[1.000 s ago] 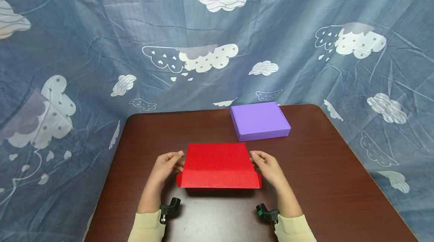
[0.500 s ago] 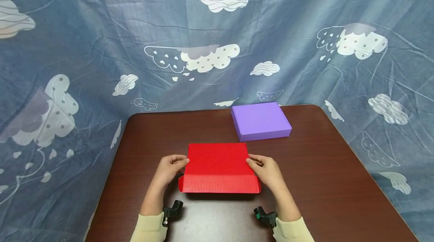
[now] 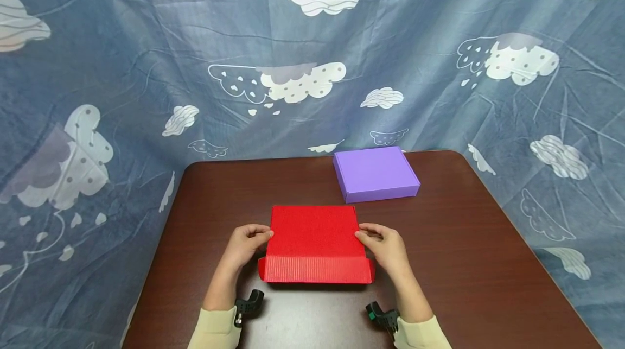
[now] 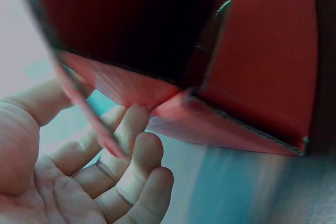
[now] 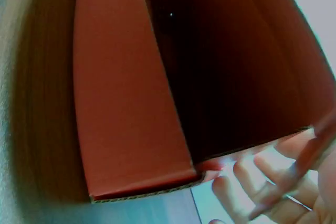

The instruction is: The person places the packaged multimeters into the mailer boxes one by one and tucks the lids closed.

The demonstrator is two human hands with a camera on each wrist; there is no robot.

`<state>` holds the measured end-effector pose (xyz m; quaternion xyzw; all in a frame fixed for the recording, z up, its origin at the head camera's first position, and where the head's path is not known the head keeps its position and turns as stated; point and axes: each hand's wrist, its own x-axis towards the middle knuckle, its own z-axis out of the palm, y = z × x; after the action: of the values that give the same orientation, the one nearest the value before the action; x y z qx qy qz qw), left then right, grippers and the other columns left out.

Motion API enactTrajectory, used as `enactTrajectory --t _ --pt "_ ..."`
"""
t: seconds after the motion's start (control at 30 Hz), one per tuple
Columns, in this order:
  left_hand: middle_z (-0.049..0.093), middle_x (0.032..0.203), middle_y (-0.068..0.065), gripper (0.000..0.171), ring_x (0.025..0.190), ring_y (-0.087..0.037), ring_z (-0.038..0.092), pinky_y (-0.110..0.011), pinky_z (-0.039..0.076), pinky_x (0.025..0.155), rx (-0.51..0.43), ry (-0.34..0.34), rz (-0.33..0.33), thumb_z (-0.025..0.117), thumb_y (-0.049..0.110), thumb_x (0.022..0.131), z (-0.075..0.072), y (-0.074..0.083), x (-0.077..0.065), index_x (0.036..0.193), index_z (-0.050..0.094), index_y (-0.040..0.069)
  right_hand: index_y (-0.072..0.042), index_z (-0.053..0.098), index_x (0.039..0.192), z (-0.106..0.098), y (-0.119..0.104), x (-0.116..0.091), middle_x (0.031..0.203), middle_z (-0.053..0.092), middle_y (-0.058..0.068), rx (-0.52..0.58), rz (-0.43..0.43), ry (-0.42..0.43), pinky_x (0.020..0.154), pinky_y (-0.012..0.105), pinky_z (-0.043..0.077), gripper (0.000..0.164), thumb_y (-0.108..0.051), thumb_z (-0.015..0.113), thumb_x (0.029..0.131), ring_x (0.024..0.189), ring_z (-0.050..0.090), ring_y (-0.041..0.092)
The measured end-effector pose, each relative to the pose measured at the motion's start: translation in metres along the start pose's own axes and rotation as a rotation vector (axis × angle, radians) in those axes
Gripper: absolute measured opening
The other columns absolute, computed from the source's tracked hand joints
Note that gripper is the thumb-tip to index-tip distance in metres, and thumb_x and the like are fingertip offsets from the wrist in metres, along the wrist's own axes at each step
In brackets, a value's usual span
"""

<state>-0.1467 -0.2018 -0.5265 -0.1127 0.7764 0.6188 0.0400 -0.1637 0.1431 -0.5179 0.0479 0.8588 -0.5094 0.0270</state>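
Note:
A red cardboard mailer box [image 3: 314, 229] lies near the middle of the table, its lid partly raised and the lid's front flap [image 3: 316, 270] tilted toward me. Through the gap, both wrist views show a dark interior behind the red front wall [image 4: 268, 51]. My left hand [image 3: 245, 245] holds the box's left side, thumb at the lid edge and fingertips against the side wall. On the opposite side my right hand [image 3: 386, 247] grips in the same way, its thumb at the lid edge. A loose side tab hangs in front of the fingers in each wrist view.
Behind the red box, slightly right, a closed purple box [image 3: 376, 174] sits by the back edge of the brown table [image 3: 469, 262]. A blue cloud-patterned cloth [image 3: 429, 67] hangs around the back and sides. Black wrist cameras [image 3: 250, 303] sit at both cuffs.
Both hands have come inward onto the sides of the red box, thumbs now at the lid edges. The lid's front flap has lowered toward me. The purple box stays put.

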Motion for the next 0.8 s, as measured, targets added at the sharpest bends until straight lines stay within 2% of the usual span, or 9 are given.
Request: enactTrajectory --t 0.13,0.3,0.37,0.53,0.67,0.8 --pt "0.071 0.082 -0.004 0.029 0.067 -0.017 0.062 -0.032 0.052 0.063 -0.005 -0.017 -0.022 0.078 0.012 0.09 0.002 -0.004 0.001 0.111 0.072 -0.006 0.0 0.074 0.121 0.003 0.005 0.002 0.103 0.077 0.013 -0.01 -0.009 -0.016 0.071 0.017 0.054 0.035 -0.015 0.082 0.09 0.084 0.073 0.012" --pt "0.068 0.084 -0.007 0.031 0.07 -0.018 0.065 -0.032 0.053 0.065 0.005 -0.017 -0.017 0.078 0.013 0.091 0.002 -0.01 -0.003 0.115 0.069 -0.005 -0.001 0.071 0.127 0.005 0.008 0.0 0.106 0.074 0.013 -0.033 -0.024 -0.037 0.069 0.019 0.054 0.039 -0.016 0.08 0.091 0.084 0.071 0.015" --pt "0.067 0.086 -0.008 0.033 0.071 -0.019 0.066 -0.031 0.054 0.065 0.021 -0.02 0.0 0.078 0.011 0.09 0.001 -0.012 -0.008 0.117 0.068 -0.005 -0.001 0.068 0.133 0.002 0.007 -0.005 0.109 0.072 0.013 -0.059 -0.03 -0.061 0.068 0.021 0.054 0.046 -0.017 0.08 0.092 0.086 0.071 0.017" --pt "0.065 0.093 -0.008 0.035 0.075 -0.018 0.062 -0.026 0.052 0.066 0.132 -0.034 0.052 0.082 0.012 0.088 -0.007 -0.013 -0.029 0.117 0.068 -0.004 -0.002 0.06 0.142 -0.009 0.003 -0.027 0.118 0.07 0.013 -0.173 -0.045 -0.127 0.07 0.025 0.054 0.059 -0.024 0.081 0.091 0.092 0.073 0.018" --pt "0.069 0.093 -0.005 0.034 0.074 -0.013 0.062 -0.023 0.05 0.063 0.174 -0.034 0.066 0.085 0.014 0.086 -0.01 -0.015 -0.049 0.111 0.071 -0.003 -0.002 0.067 0.134 -0.017 0.001 -0.045 0.116 0.076 0.007 -0.253 -0.045 -0.158 0.076 0.028 0.057 0.054 -0.032 0.082 0.091 0.095 0.076 0.016" --pt "0.074 0.084 -0.006 0.029 0.067 -0.009 0.064 -0.023 0.051 0.058 0.16 -0.044 0.061 0.085 0.015 0.085 -0.009 -0.02 -0.063 0.106 0.074 -0.002 -0.005 0.077 0.118 -0.018 0.007 -0.057 0.102 0.08 0.001 -0.246 -0.036 -0.152 0.074 0.025 0.057 0.038 -0.03 0.083 0.09 0.086 0.076 0.009"
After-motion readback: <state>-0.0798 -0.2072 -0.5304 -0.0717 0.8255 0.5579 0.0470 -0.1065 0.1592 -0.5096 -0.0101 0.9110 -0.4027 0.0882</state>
